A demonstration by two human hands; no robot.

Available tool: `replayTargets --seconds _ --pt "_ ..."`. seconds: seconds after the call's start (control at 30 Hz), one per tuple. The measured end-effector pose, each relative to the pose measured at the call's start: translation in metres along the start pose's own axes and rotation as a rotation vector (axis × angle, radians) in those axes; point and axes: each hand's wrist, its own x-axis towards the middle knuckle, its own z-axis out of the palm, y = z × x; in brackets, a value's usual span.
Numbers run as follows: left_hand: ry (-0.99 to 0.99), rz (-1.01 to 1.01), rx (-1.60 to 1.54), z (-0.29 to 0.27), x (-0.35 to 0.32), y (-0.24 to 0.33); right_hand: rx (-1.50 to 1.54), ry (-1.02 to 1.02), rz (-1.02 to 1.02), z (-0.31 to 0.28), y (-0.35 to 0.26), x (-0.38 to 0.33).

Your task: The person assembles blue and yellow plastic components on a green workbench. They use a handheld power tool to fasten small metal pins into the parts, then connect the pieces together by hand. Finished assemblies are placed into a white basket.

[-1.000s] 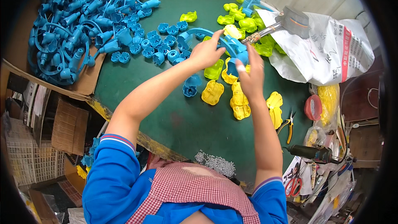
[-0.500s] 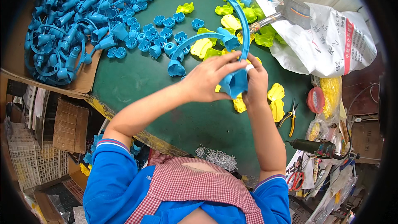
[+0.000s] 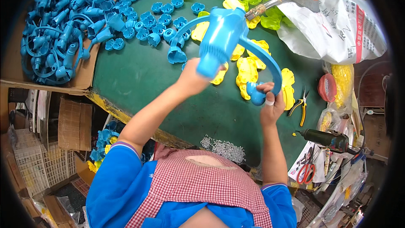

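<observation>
Both hands hold one blue plastic part [image 3: 223, 33] above the green table. It has a bottle-shaped body with a ribbed neck tilted toward me, and a curved arm bending off to the right. My left hand [image 3: 190, 81] is closed at the neck end, its fingers partly hidden behind it. At the tip of the curved arm, my right hand [image 3: 272, 109], with a white wrap on one finger, grips beside a round blue knob [image 3: 255, 94]. Yellow moulded shells [image 3: 247, 71] lie beneath the part. Another curved blue piece [image 3: 176, 54] rests just beyond my left hand.
A cardboard box [image 3: 84, 65] heaped with blue parts stands at left, near small blue cups [image 3: 148, 20]. Small metal screws [image 3: 222, 147] lie near my apron. Pliers [image 3: 302, 109], a power screwdriver [image 3: 322, 139], scissors [image 3: 307, 171] and a white sack [image 3: 325, 29] are at right.
The blue part has been turned over, its body now tilting toward me. My right hand has moved from beside my left to the curved arm's tip, lower right. The view has shifted slightly.
</observation>
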Motion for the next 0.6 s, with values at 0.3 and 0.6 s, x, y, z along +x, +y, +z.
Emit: replayTargets --seconds 0.3,0.6 --pt "0.080 0.091 0.335 0.031 -0.015 0.048 -0.031 0.025 0.273 0.030 -0.032 -0.040" --pt "0.422 -0.557 -1.393 0.053 -0.052 0.081 -0.131 -0.010 0.284 0.061 -0.050 -0.031"
